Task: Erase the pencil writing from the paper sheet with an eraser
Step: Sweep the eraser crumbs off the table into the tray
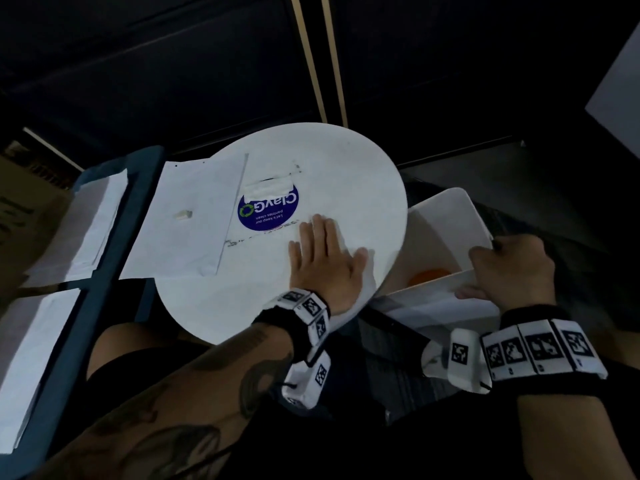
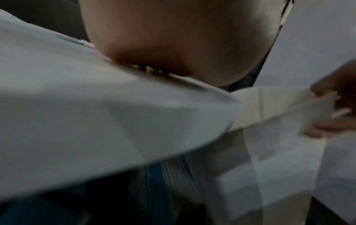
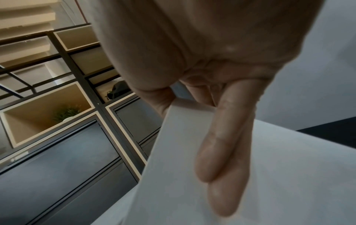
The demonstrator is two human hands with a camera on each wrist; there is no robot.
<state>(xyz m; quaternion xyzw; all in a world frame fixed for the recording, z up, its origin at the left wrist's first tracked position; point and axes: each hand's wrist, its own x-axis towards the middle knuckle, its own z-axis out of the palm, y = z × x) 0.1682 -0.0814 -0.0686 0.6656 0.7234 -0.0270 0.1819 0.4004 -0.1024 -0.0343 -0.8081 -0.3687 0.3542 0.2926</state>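
The left hand [image 1: 327,259] lies flat, fingers straight and slightly spread, pressing near the right edge of the round white tabletop [image 1: 363,161]. Just right of that rim, the right hand [image 1: 512,268] pinches the near wall of a white rectangular plastic bin [image 1: 446,209], thumb inside, fingers outside; something orange lies in it. Left of the flat hand, the white paper sheet [image 1: 187,237] overhangs the table's left edge toward a blue-framed cart [image 1: 104,244], a faint pencil line at its right edge. The small white block eraser [image 1: 182,214] rests on the sheet. Farther back, bare tabletop lies beyond a round blue sticker [image 1: 268,211].
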